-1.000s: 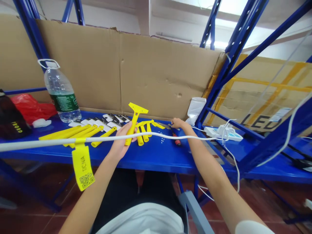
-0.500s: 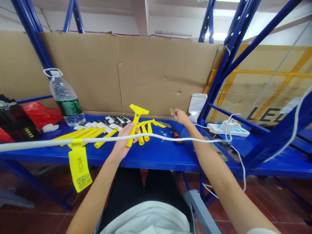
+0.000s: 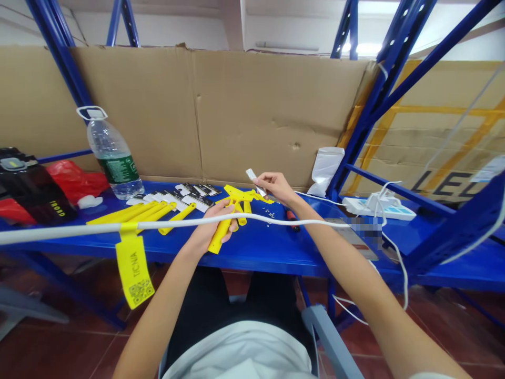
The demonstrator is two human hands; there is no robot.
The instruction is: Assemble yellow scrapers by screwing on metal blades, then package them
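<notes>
My left hand (image 3: 208, 227) is wrapped round the handle of a yellow scraper (image 3: 219, 239), its wide head tilted up and to the right. Between the fingertips of my right hand (image 3: 278, 185) is a small flat silver plate (image 3: 250, 173), held just right of the scraper head and apart from it. More yellow scraper bodies (image 3: 247, 207) lie behind my left hand. Tiny metal pieces, perhaps screws (image 3: 270, 213), are scattered on the blue table (image 3: 256, 252). Under my right forearm lies a red and black tool (image 3: 291, 216), partly hidden.
Several yellow handles (image 3: 130, 211) and black-and-white packs (image 3: 192, 190) lie to the left. Behind them stand a water bottle (image 3: 118, 168) and a black container (image 3: 35, 192). A white cable (image 3: 98, 230) with a yellow tag (image 3: 134, 266) crosses in front. A power strip (image 3: 389, 208) sits right.
My right hand has moved left, bringing the silver plate toward the scraper. My left hand has lowered and tipped the scraper, its head now lower and farther right.
</notes>
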